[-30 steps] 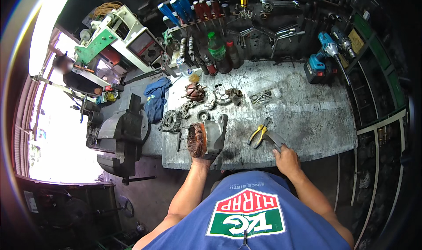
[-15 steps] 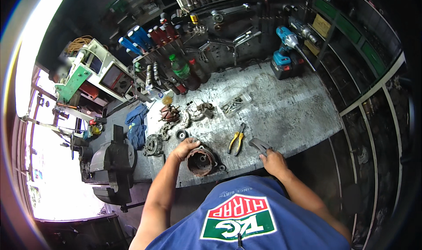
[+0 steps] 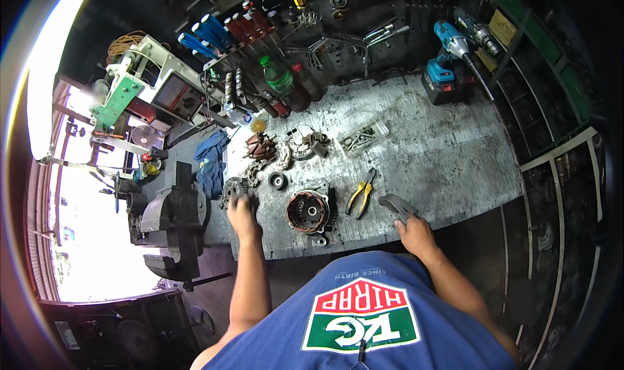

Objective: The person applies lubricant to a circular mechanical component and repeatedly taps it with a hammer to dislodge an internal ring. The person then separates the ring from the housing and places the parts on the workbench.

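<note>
Left of centre in the frame, the left hand (image 3: pixel 243 220) is at the near edge of a finned round casting (image 3: pixel 234 188); its fingers are blurred, so whether they pinch the casting or stand spread cannot be told. Just below centre, a copper-lined round housing (image 3: pixel 307 212) rests hollow side up on the bench (image 3: pixel 448 158), touched by neither hand; the flat surface presumably supports it without steadying. Right of the housing, the right hand (image 3: pixel 416 235) is wrapped around the near end of a dark curved tool (image 3: pixel 396 205), whose far end points toward the upper left. This end grip appears to leave most of the tool's length clear of the fingers. Yellow-handled pliers (image 3: pixel 361 194) lie untouched between housing and tool, probably within easy reach. To the upper left of the housing, a small pulley (image 3: pixel 277 180) and a brown rotor (image 3: pixel 261 147) sit grouped, likely to keep parts together. Above centre, loose hardware (image 3: pixel 361 138) lies in a clear tray (image 3: pixel 381 129), whose walls seem to stop pieces rolling away.
</note>
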The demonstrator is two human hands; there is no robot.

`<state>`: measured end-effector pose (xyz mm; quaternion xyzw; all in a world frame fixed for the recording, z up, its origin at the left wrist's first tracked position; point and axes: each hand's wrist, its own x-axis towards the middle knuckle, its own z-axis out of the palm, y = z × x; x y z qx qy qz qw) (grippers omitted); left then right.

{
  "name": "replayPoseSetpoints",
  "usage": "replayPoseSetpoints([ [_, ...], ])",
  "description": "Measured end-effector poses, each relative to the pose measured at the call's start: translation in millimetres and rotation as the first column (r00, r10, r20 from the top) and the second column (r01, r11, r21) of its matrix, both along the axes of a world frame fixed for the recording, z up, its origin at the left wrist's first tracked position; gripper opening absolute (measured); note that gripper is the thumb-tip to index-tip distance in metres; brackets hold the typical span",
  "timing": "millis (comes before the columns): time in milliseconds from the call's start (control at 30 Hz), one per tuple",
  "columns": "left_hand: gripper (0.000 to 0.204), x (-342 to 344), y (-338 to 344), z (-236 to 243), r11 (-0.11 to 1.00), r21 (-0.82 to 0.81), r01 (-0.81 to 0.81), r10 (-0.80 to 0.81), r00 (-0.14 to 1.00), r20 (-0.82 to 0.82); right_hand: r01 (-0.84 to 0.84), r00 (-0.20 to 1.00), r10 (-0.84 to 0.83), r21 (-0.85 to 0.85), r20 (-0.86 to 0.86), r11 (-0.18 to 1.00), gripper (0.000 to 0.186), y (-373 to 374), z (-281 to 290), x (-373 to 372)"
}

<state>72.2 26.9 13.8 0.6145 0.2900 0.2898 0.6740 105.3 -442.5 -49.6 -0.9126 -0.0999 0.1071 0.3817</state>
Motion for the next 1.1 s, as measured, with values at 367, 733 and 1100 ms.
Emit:
replayPoseSetpoints([
  [367,0.048,-95.8,-133.5,-75.9,0.899,-0.414,0.142,-0.338,0.828,-0.449,-0.080,0.992,0.078,-0.012,-0.095,0.997,0.045,-3.4,-6.1,25.2],
  [733,0.040,-51.3,-106.6,-85.3,0.858,-0.502,-0.107,0.158,0.986,0.061,-0.134,0.978,0.125,-0.039,-0.169,0.990,0.041,18.5,30.9,28.3],
  [1100,0.069,24.3,-79.7,-84.1,0.620,-0.780,0.085,0.059,0.986,0.154,-0.146,0.974,0.132,-0.067,-0.185,0.987,0.038,45.7,62.2,6.4],
])
